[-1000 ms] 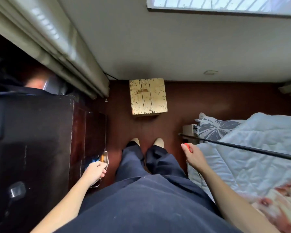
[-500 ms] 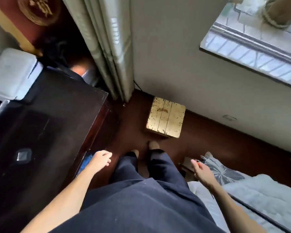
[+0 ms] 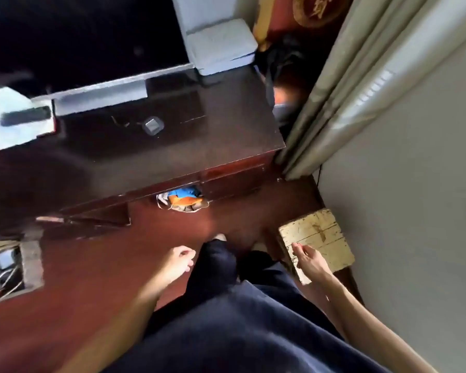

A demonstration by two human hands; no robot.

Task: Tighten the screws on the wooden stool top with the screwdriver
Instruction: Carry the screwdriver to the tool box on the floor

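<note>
The wooden stool (image 3: 324,234), its pale top worn and scratched, stands on the red-brown floor at the right, close to the wall. My right hand (image 3: 311,262) hangs over the stool's near edge with its back to the camera and fingers loosely bent. No tool shows in it, and its palm side is hidden. My left hand (image 3: 178,261) hangs beside my dark trouser leg with loosely curled fingers and nothing in it. No screwdriver or screws can be made out in this blurred view.
A dark wooden cabinet (image 3: 172,146) fills the upper left, with a small square object (image 3: 153,125) on top. A bag with blue and orange contents (image 3: 184,201) sits in its lower opening. Curtains (image 3: 347,90) hang at the upper right. A floor recess with cables (image 3: 3,270) is at far left.
The view has swung left, so the bed is gone from sight and the stool lies at the right. My left hand has left the bag. The red object seen in my right hand no longer shows.
</note>
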